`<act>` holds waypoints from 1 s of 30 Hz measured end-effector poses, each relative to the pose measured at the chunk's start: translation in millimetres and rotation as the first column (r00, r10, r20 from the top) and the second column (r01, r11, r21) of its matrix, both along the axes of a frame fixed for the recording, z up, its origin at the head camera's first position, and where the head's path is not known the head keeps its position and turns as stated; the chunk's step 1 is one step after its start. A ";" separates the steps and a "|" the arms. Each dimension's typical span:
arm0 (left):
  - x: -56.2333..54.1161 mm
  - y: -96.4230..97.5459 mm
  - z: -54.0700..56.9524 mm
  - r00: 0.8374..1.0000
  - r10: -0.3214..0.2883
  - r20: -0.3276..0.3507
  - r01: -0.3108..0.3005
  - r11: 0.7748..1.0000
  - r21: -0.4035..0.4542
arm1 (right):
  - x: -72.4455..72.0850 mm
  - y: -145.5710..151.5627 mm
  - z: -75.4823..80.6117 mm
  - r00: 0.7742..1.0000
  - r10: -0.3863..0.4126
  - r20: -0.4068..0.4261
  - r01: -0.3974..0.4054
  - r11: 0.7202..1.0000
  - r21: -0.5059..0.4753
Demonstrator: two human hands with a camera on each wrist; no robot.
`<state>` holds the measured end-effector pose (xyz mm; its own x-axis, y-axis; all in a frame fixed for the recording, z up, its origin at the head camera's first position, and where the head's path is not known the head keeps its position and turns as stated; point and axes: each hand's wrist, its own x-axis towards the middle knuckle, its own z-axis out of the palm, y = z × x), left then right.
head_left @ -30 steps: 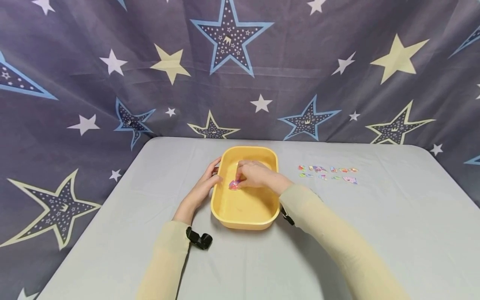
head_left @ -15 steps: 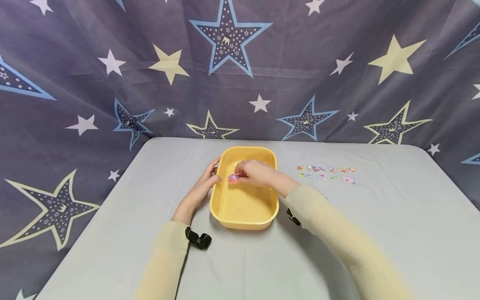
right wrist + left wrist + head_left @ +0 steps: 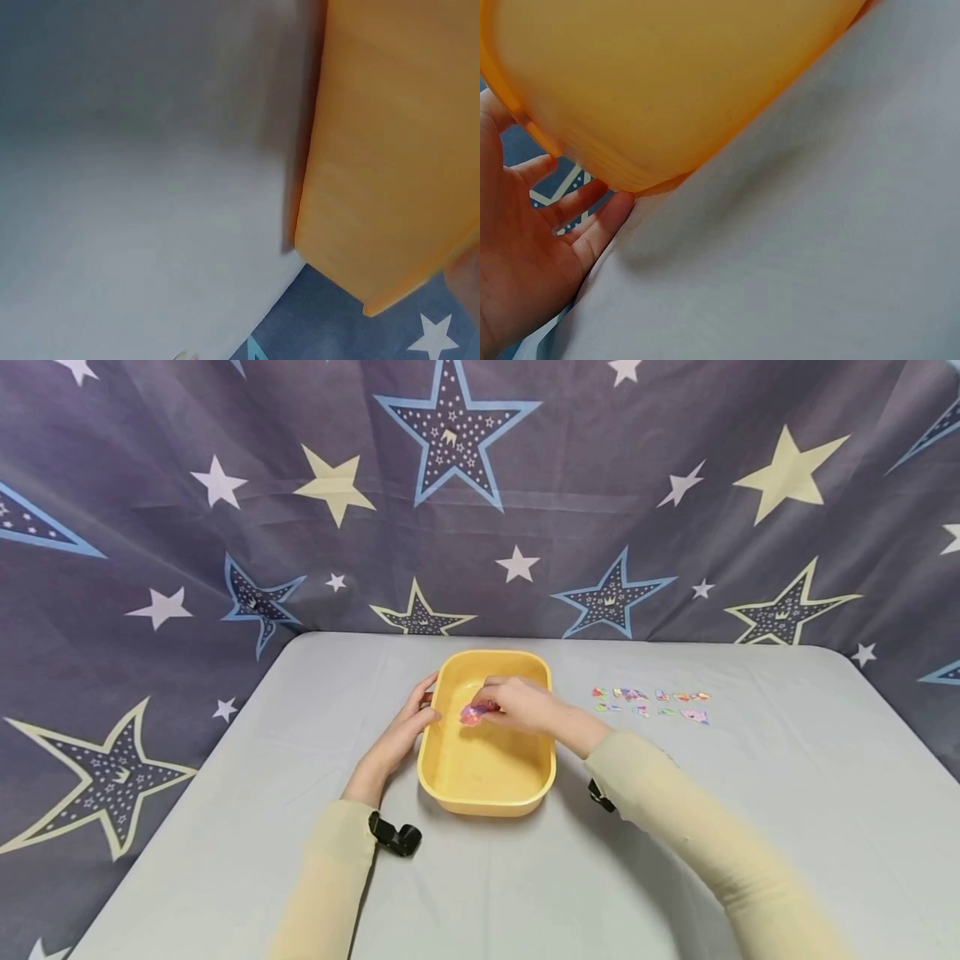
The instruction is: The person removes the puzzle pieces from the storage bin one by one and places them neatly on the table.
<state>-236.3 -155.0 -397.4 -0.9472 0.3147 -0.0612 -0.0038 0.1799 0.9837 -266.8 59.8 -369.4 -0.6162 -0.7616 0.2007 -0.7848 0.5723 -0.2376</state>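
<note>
A yellow rectangular bin [image 3: 487, 768] stands on the grey table. My left hand [image 3: 393, 735] rests against its left side, fingers fairly straight; in the left wrist view the fingertips of that hand [image 3: 540, 255] touch the outer wall of the bin [image 3: 667, 90]. Inside the bin, my right hand [image 3: 519, 703] pinches a small pink-and-purple piece [image 3: 472, 717], partly hidden by the fingers. The right wrist view has mostly the outer wall of the bin [image 3: 390, 150], with a bit of the right hand [image 3: 466, 283] at the edge.
Right of the bin, several small flat colourful pieces [image 3: 694, 717] lie in two rows on the table [image 3: 787, 793]. A dark curtain [image 3: 555, 477] printed with stars hangs behind and to the left. Black straps with cameras [image 3: 394, 835] sit on the wrists.
The right hand has shifted slightly within the bin, its wrist moving right, and the pinched piece has moved a little farther back. The left hand keeps its place at the bin.
</note>
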 end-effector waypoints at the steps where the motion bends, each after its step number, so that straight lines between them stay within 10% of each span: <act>1: 0.1 0.0 0.1 1.000 -0.001 -0.001 0.001 1.000 0.001 | 0.4 1.5 0.6 1.000 -0.002 -0.006 0.002 1.000 -0.009; 30: -0.1 -1.2 -1.2 1.000 0.019 0.020 -0.019 0.999 -0.028 | 8.5 72.2 13.6 0.991 -0.053 -0.121 0.033 0.987 -0.160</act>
<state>-236.4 -156.2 -398.7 -0.9515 0.2946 -0.0886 -0.0271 0.2067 0.9780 -258.3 132.0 -355.8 -0.6102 -0.6877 0.3933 -0.7895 0.5692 -0.2295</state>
